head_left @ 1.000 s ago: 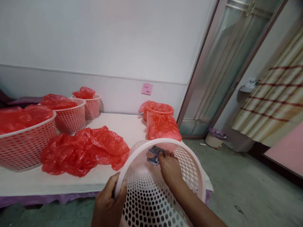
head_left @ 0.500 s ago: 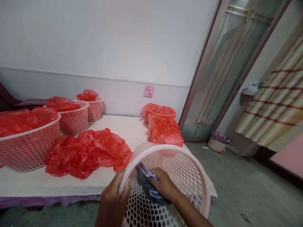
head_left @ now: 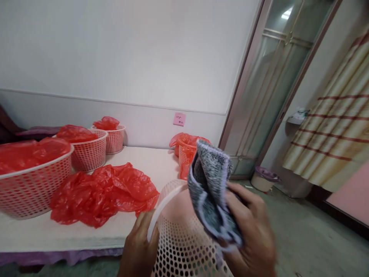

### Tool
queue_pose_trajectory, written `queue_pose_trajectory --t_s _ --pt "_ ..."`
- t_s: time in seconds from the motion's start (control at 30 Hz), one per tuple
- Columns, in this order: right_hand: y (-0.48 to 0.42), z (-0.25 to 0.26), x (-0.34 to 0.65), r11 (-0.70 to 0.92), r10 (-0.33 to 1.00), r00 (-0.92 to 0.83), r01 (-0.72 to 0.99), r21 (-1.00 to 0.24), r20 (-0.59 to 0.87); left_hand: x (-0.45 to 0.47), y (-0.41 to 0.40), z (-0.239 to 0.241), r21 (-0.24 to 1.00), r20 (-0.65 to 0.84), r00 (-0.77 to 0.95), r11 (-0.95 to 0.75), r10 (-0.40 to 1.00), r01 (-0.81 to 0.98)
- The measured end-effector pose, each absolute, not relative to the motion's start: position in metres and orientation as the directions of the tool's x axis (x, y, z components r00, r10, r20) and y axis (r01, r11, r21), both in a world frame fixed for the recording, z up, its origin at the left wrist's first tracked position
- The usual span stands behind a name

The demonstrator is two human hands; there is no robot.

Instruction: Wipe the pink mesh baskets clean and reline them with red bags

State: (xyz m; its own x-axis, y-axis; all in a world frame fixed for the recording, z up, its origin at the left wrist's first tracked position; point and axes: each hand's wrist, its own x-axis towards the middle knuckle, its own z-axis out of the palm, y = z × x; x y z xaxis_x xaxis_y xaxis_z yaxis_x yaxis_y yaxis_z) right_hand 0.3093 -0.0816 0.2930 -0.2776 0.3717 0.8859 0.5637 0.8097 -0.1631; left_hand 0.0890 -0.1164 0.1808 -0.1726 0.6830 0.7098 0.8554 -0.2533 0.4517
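A pale pink plastic basket with a holed wall [head_left: 178, 234] is tilted toward me, its mouth facing the camera. My left hand [head_left: 140, 244] grips its rim on the left side, fingers outside and thumb inside. Above the basket's right part, my right hand [head_left: 249, 234] is closed around a folded grey cloth [head_left: 211, 184] with pale lilac edging. The cloth and hand cover the right side of the rim. Just left of the basket lies a crumpled heap of red plastic bags [head_left: 103, 192] on the white-covered surface.
Several similar baskets [head_left: 37, 186] with red bags in them stand at the left. Another basket with a red bag [head_left: 184, 148] is at the back right, partly hidden by the cloth. A pink note [head_left: 179, 119] is on the wall. A bin [head_left: 263, 179] stands on the floor.
My right hand has lifted the cloth out of the basket's inside, up and toward the camera. The left hand stays on the rim. The view has tipped slightly upward.
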Motion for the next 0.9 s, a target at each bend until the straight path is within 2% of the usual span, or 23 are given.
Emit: queue_pose_trajectory --t_s 0.1,0.2,0.33,0.47,0.6,0.77,0.9 --pt "-0.064 0.296 0.299 0.722 0.432 -0.440 0.691 -0.010 0.787 0.093 -0.122 0.181 0.373 0.741 -0.077 -0.312 0.668 0.874" --pt "-0.051 0.299 0.294 0.678 0.503 -0.503 0.734 0.041 0.703 0.093 -0.124 0.177 0.412 0.724 -0.101 -0.310 0.683 0.857" --pt "-0.047 0.307 0.299 0.618 0.582 -0.475 0.786 0.020 0.660 0.090 -0.119 0.166 0.564 0.661 -0.248 -0.250 0.708 0.787" --pt "-0.037 0.305 0.315 0.504 0.666 -0.388 0.864 0.000 0.637 0.086 -0.112 0.165 0.810 0.483 -0.467 -0.176 0.740 0.559" --pt "-0.021 0.287 0.336 0.448 0.754 -0.268 0.878 -0.171 0.599 0.085 -0.113 0.170 0.949 0.288 -0.604 -0.137 0.743 0.284" --pt "-0.016 0.262 0.358 0.383 0.838 -0.124 0.827 -0.412 0.531 0.087 -0.115 0.169 0.967 0.244 -0.644 -0.134 0.725 0.216" --pt "-0.024 0.247 0.369 0.333 0.884 -0.047 0.761 -0.557 0.464 0.085 -0.113 0.161 0.992 0.118 -0.684 -0.121 0.720 0.043"
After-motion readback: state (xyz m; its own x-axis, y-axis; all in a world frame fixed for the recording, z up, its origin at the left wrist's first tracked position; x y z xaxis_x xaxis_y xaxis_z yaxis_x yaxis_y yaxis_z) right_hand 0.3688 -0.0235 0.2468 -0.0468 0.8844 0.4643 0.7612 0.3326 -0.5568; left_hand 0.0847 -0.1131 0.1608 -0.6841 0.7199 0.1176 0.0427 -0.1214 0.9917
